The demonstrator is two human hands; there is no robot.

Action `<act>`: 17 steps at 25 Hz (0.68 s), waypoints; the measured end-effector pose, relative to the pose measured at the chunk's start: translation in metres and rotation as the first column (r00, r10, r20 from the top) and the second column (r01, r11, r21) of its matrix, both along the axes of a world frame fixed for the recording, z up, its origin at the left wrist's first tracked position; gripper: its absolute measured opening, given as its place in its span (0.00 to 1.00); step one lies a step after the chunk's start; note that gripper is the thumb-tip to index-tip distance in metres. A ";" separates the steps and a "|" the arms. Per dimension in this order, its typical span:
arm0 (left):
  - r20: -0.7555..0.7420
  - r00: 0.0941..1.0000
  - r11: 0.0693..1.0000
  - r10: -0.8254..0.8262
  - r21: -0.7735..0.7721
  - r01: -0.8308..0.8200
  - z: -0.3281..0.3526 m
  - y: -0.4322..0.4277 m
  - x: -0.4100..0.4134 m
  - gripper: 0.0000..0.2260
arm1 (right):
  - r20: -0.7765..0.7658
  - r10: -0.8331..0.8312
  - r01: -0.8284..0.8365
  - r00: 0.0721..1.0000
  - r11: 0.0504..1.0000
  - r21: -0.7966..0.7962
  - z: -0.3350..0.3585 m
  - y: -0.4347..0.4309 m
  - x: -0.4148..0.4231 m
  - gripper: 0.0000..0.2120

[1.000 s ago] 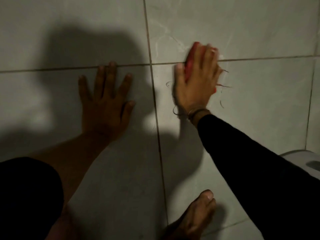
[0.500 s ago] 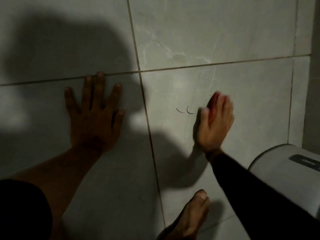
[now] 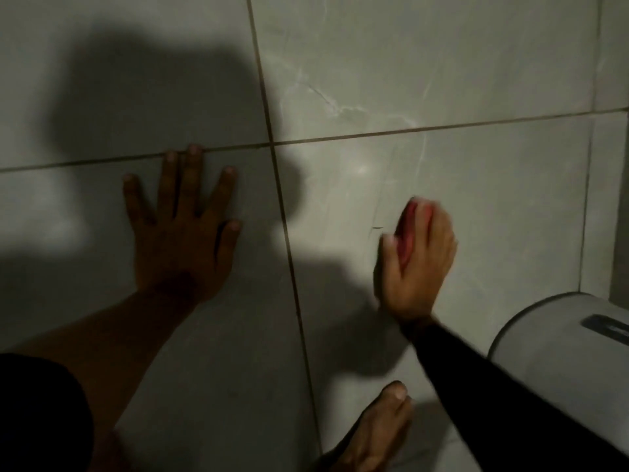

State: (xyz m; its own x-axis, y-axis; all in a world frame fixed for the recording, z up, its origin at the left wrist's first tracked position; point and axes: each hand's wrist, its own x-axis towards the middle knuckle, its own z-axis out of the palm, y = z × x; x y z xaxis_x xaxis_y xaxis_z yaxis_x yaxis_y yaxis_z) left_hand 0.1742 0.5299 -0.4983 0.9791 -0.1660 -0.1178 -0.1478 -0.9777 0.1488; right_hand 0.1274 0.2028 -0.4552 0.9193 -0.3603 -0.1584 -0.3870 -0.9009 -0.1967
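- Grey floor tiles (image 3: 476, 199) fill the view.
- Left hand (image 3: 183, 233) lies flat on them, fingers spread.
- Right hand (image 3: 417, 264) grips a red scrubber (image 3: 410, 226), long side pointing forward, with a small hair (image 3: 377, 228) just left of it.

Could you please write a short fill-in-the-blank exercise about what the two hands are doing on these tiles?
1. The small scrubber gripped by the right hand is ___ in colour.
2. The left hand rests on the grey tiled floor with its fingers ___.
3. The long sleeve on the right arm is ___.

Missing words: red; spread; black
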 end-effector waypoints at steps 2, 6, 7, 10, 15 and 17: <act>0.007 1.000 1.000 -0.010 0.008 0.010 0.000 0.000 0.002 0.31 | 0.145 -0.016 0.027 0.989 0.997 -0.076 -0.013 0.000 0.090 0.34; 0.006 1.000 1.000 0.005 -0.009 -0.005 0.002 -0.001 0.002 0.32 | 0.128 0.384 -0.376 0.914 0.923 -0.080 -0.026 0.077 0.078 0.35; 0.007 1.000 1.000 0.007 -0.010 -0.007 0.002 0.000 0.002 0.32 | 0.067 0.428 -0.425 0.901 0.903 -0.057 -0.022 0.085 0.035 0.35; 0.010 1.000 1.000 -0.004 -0.006 0.004 0.001 0.001 0.002 0.31 | -0.046 0.336 -0.335 0.941 0.942 0.033 -0.003 0.047 -0.047 0.36; 0.006 1.000 1.000 -0.004 -0.001 0.004 0.001 -0.001 0.002 0.31 | 0.140 -0.072 0.080 0.987 0.995 -0.052 -0.011 0.016 0.086 0.35; -0.006 1.000 1.000 -0.009 -0.005 0.008 0.003 -0.002 0.004 0.31 | 0.178 0.107 -0.094 0.978 0.992 -0.078 -0.017 0.066 0.093 0.35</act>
